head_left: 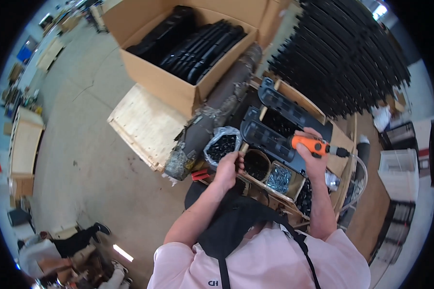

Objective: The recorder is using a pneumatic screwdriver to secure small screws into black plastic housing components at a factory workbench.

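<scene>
My right hand is wrapped round an orange handheld power screwdriver. A clear hose curves down near the tool's black end. The screwdriver is held over the right end of a long black plastic part on the bench. A second similar black part lies behind it. My left hand is closed, beside a plastic-lined container of small black pieces and a bin of dark small parts. What its fingers hold, if anything, is hidden. Silver screws fill a neighbouring bin.
A cardboard box of black plastic parts stands at the back left, beside a worn grey padded roll. Behind the bench at right rises a large stack of black parts. A red-handled tool lies left. Another person is at lower left.
</scene>
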Tool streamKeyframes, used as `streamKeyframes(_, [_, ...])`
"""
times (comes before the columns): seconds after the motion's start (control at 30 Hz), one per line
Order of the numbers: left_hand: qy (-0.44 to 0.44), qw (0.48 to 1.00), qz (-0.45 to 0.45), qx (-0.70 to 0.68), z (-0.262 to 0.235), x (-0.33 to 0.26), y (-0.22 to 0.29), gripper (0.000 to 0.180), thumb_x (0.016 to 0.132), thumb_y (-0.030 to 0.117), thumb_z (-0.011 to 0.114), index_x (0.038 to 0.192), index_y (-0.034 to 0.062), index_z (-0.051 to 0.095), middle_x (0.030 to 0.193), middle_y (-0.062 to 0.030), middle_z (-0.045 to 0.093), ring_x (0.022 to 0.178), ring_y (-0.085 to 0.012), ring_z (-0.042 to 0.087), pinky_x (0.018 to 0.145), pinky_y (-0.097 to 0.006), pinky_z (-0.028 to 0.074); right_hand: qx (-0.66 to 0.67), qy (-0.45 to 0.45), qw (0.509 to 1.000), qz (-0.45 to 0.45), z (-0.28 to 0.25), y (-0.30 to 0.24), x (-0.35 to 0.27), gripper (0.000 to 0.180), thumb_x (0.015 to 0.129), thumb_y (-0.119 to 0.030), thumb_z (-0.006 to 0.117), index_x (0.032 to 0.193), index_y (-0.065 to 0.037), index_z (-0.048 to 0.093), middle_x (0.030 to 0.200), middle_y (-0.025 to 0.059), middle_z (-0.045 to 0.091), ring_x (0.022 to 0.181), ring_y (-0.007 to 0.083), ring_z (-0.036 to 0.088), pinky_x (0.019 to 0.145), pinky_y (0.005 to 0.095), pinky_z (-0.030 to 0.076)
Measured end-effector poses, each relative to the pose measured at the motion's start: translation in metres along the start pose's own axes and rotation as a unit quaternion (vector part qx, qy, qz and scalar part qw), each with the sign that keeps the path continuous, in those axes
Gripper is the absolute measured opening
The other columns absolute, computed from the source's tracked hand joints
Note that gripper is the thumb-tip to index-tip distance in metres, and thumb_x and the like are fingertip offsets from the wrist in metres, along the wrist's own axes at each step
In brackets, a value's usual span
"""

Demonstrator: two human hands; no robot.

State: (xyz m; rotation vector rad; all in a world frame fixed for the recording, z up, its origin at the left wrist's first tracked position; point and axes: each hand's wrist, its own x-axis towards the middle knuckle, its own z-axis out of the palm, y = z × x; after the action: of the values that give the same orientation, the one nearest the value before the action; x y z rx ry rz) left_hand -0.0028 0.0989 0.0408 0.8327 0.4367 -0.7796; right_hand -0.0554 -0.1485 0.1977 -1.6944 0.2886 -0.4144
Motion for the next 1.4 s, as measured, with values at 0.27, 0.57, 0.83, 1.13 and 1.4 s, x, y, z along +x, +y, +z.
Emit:
streamKeyframes(0.27, [-0.083,0.969,-0.155,0.171,0.047,0.036,-0.028,0.024,0.106,0.032,0.058,0.099,0.0109,0.066,0.08,0.0025,0.059,0.067,-0.0107,0.055,0.057,-0.028,0.043,-0.012,0.045,0.998,0.044,-0.03,0.018,-0.016,0.051,0.086,-0.005,0.078,0.132,-0.001,0.059,0.121,0.0149,0.072,0.112,0.02,0.068,0.102,0.0361,0.053])
streamKeyframes(0.57, [-0.156,0.921,-0.267,0.237,0.091,0.067,-0.102,0.028,0.099,0.034,0.072,0.088,0.0115,0.058,0.076,0.002,0.055,0.067,-0.0111,0.052,0.058,-0.029,0.043,-0.104,0.204,0.968,0.104,-0.114,0.024,-0.083,0.052,0.083,-0.004,0.077,0.132,0.0,0.058,0.12,0.015,0.072,0.109,0.0197,0.068,0.098,0.0344,0.054])
streamKeyframes(0.83, [-0.085,0.942,-0.215,0.245,0.124,0.084,-0.172,0.031,0.093,0.035,0.077,0.087,0.0116,0.058,0.076,0.0016,0.056,0.064,-0.0101,0.051,0.054,-0.027,0.042,-0.092,0.237,0.962,0.105,-0.141,0.048,-0.114,0.049,0.085,-0.002,0.076,0.131,0.001,0.059,0.119,0.0142,0.072,0.11,0.0193,0.068,0.098,0.0342,0.054])
streamKeyframes(1.13, [-0.059,0.959,-0.138,0.239,0.124,0.088,-0.171,0.035,0.097,0.038,0.072,0.084,0.0092,0.059,0.072,-0.0007,0.057,0.06,-0.0122,0.051,0.052,-0.028,0.041,-0.057,0.175,0.978,0.1,-0.131,0.065,-0.105,0.049,0.086,-0.004,0.076,0.131,0.0,0.058,0.123,0.0143,0.071,0.113,0.0186,0.067,0.103,0.0359,0.052])
streamKeyframes(1.4, [-0.077,0.955,-0.132,0.254,0.124,0.086,-0.165,0.039,0.099,0.04,0.069,0.078,0.009,0.059,0.065,-0.0012,0.056,0.053,-0.0132,0.048,0.051,-0.029,0.039,-0.061,0.145,0.981,0.11,-0.131,0.07,-0.096,0.048,0.086,-0.004,0.076,0.131,0.0,0.058,0.122,0.0143,0.071,0.112,0.0185,0.067,0.103,0.0355,0.052])
